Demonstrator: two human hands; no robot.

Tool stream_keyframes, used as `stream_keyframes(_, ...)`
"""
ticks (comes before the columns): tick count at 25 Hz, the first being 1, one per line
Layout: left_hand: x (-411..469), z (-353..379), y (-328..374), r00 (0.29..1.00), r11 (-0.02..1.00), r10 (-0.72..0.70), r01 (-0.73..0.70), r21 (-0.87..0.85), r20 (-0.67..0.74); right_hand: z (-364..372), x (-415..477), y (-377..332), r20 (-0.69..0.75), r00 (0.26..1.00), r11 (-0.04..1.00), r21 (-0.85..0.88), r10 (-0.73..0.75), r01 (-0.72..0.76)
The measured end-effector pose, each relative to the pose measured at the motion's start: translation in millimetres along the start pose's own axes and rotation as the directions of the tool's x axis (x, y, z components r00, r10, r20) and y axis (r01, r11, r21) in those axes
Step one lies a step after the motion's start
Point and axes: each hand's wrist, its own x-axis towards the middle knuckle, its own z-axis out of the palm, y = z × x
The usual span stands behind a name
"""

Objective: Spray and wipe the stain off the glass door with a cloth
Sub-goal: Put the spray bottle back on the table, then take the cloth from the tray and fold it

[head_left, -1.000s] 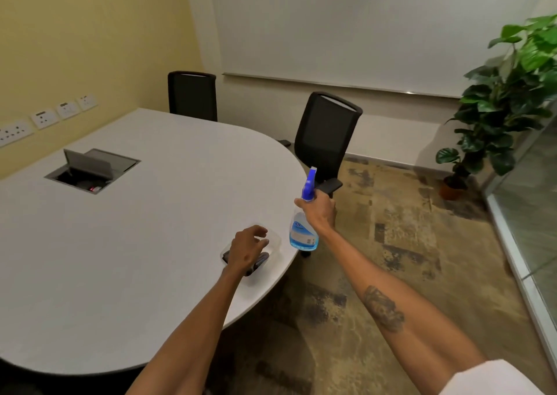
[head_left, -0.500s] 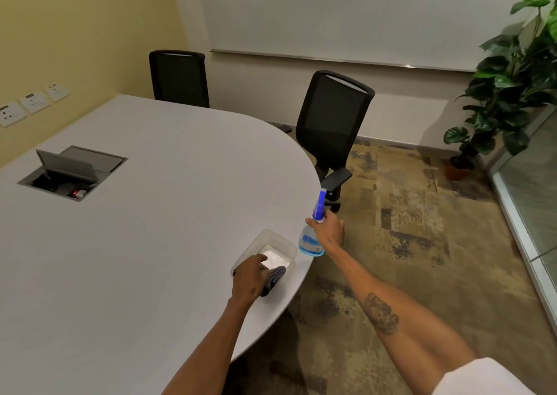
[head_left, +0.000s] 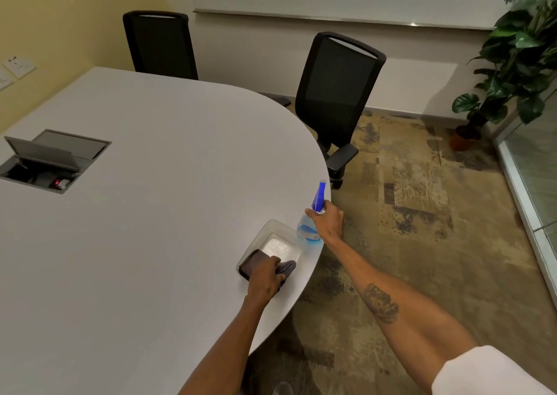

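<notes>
A clear spray bottle with blue liquid and a blue trigger head stands at the table's right edge, next to a clear plastic tray. My right hand is wrapped around the bottle's neck. A dark grey cloth lies in the near end of the tray, and my left hand is pressed down on it with fingers closed over it. The glass door shows at the far right edge of the view.
The white oval table has an open cable box on the left. Two black office chairs stand behind it. A potted plant stands in the right corner. Patterned carpet covers the floor.
The right hand lowered the spray bottle from the air down to the table's edge beside the tray. The left hand settled onto the cloth in the tray. The view tilted downward.
</notes>
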Motion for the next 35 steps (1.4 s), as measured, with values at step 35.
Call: stream_keyframes(35, -9, -71, 30, 0.968, 0.993, 0.109, -0.115, -0.015, -0.228, 11, -81, 19, 0.35, 0.91, 0.972, -0.012, 0.223, -0.234)
